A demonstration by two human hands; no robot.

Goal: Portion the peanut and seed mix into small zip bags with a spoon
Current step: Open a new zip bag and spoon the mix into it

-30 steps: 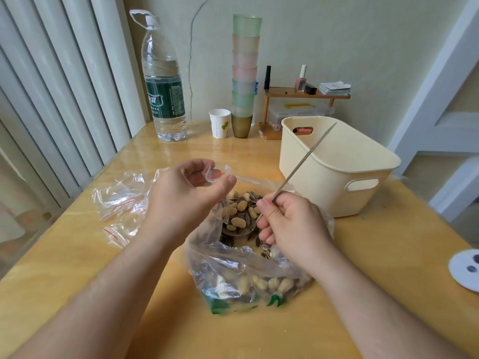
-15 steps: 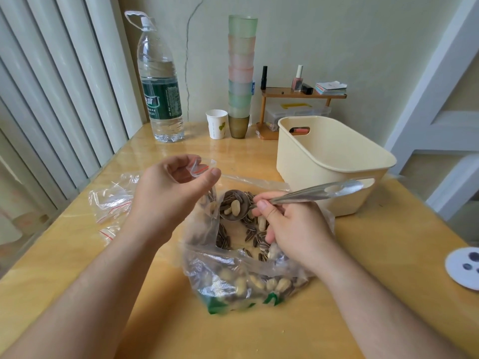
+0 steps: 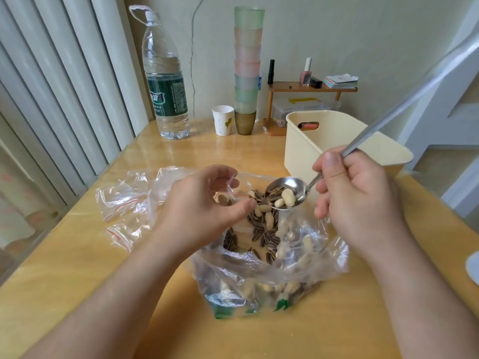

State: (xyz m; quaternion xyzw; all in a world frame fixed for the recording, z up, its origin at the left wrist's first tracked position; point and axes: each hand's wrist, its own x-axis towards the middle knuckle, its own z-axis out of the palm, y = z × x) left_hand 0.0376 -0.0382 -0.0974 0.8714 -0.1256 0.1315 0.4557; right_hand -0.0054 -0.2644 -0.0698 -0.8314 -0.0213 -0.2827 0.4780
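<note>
A large clear bag point(image 3: 261, 270) of peanuts and striped sunflower seeds stands open on the table in front of me. My left hand point(image 3: 199, 206) pinches the mouth of a small clear zip bag point(image 3: 234, 186) with a red line, held over the big bag. My right hand point(image 3: 355, 200) grips the handle of a metal spoon point(image 3: 287, 193). The spoon's bowl holds a few peanuts and seeds and hovers just right of the small bag's mouth.
Several empty small zip bags point(image 3: 124, 206) lie at the left. A cream plastic bin point(image 3: 334, 141) stands behind my right hand. At the back are a big water bottle point(image 3: 166, 84), a paper cup point(image 3: 223, 120), stacked cups point(image 3: 247, 68) and a small wooden shelf point(image 3: 311, 88).
The spoon came up out of the big bag with a load, and its handle swung from low and flat to pointing up and right. My left hand has kept hold of the small bag.
</note>
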